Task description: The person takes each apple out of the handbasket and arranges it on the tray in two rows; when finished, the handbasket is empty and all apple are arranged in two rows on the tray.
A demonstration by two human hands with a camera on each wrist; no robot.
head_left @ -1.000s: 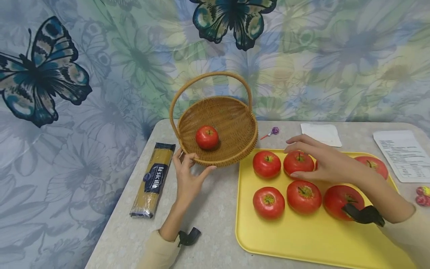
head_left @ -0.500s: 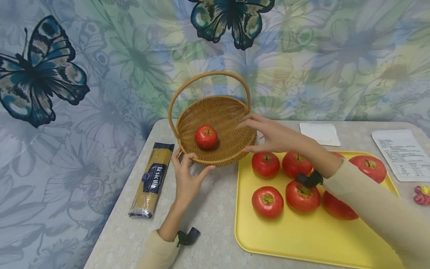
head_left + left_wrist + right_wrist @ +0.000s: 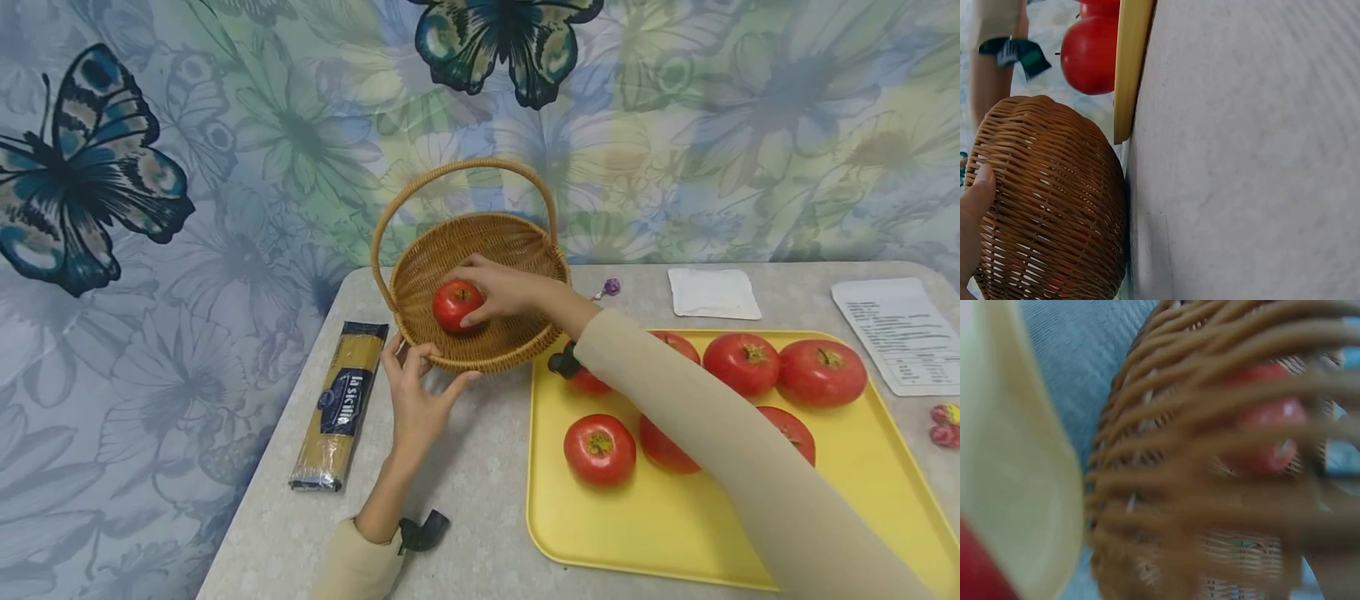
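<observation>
1. Hidden or cut off: the person's right sleeve (image 3: 720,433) crosses the yellow tray (image 3: 675,533) and covers parts of several tomatoes. Only slivers show of the one under the wrist (image 3: 588,382) and the two beneath the forearm (image 3: 660,446) (image 3: 787,429).
2. Right wrist view is badly blurred. Wicker strands fill it, with a red shape behind them that reads as the tomato in the basket (image 3: 1263,434). The fingers cannot be made out there.
3. Left wrist view shows only the basket's woven underside (image 3: 1054,206), a fingertip at its edge (image 3: 979,187), the tray's rim (image 3: 1130,62) and one tomato (image 3: 1090,55) on the tray.
4. Right hand (image 3: 502,292): reached inside the wicker basket (image 3: 517,250), fingers curled round the tomato in the basket (image 3: 456,304), thumb on its near side, fingers over the top. The tomato sits left of centre on the basket floor; whether it is lifted clear, I cannot tell.
5. Left hand (image 3: 416,396): on the table, fingers and thumb curled onto the basket's near rim, pinching it.
6. Plainly visible on the tray: one tomato at front left (image 3: 598,450), two at the back right (image 3: 742,363) (image 3: 821,372).
7. Spaghetti packet (image 3: 339,404) lies left of the left hand, apart from the basket.
</observation>
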